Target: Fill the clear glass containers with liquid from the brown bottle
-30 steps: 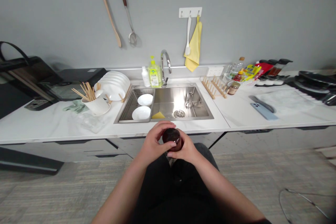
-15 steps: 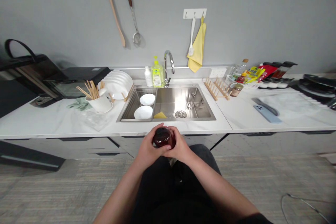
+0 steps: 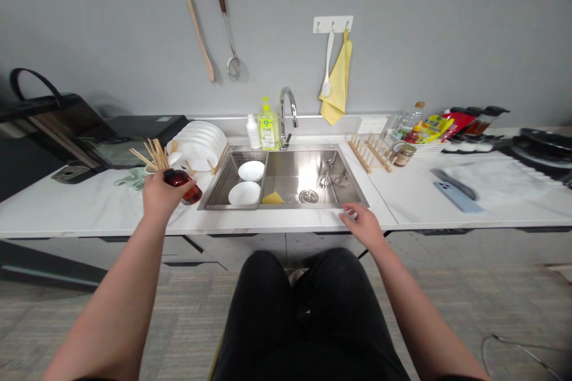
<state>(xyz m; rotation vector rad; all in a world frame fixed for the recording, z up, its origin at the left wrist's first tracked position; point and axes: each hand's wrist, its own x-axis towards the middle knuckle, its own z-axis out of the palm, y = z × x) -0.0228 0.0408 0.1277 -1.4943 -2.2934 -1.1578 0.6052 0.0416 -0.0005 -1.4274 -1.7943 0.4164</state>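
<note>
My left hand (image 3: 159, 197) is closed around a reddish-brown bottle (image 3: 191, 191) with a dark cap, tilted over the counter left of the sink. Behind that hand stands a bunch of wooden chopsticks (image 3: 157, 156), their white holder mostly hidden. White plates (image 3: 203, 138) stand upright in a rack just beyond the bottle. Near the sink's front right corner, my right hand (image 3: 364, 226) is empty with its fingers apart and slightly curled. Two white bowls (image 3: 244, 193) sit in the left basin of the steel sink (image 3: 313, 206).
A yellow sponge (image 3: 272, 197) lies in the sink below the faucet (image 3: 286, 116). Green soap (image 3: 269, 128) and a white bottle (image 3: 252, 132) stand behind. To the right are a wooden rack (image 3: 369, 152), a jar (image 3: 403, 155) and a blue phone (image 3: 458, 196).
Both hands held the bottle in front of my lap. My left hand has carried it left and forward over the counter; my right hand has let go and moved right.
</note>
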